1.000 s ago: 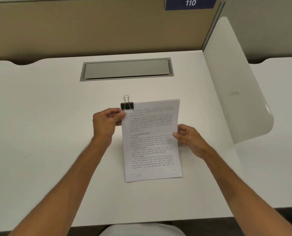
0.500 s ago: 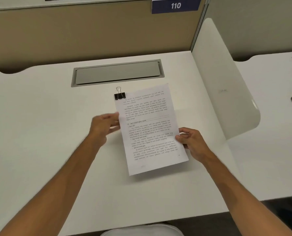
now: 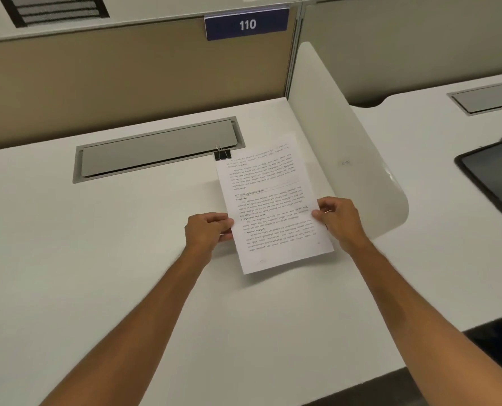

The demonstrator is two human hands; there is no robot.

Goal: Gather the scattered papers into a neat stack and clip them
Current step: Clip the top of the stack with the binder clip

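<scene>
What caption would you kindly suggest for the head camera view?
Both hands, left and right, hold a paper stack with a black clip on its corner.

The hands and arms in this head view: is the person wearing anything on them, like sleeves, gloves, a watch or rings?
Nothing that shows. The left hand and right hand are bare, with no gloves, and no ring can be made out. Both forearms are uncovered from the wrists to the picture's lower edge: no sleeves, watch or bracelet. Any clothing higher up lies outside the view.
</scene>
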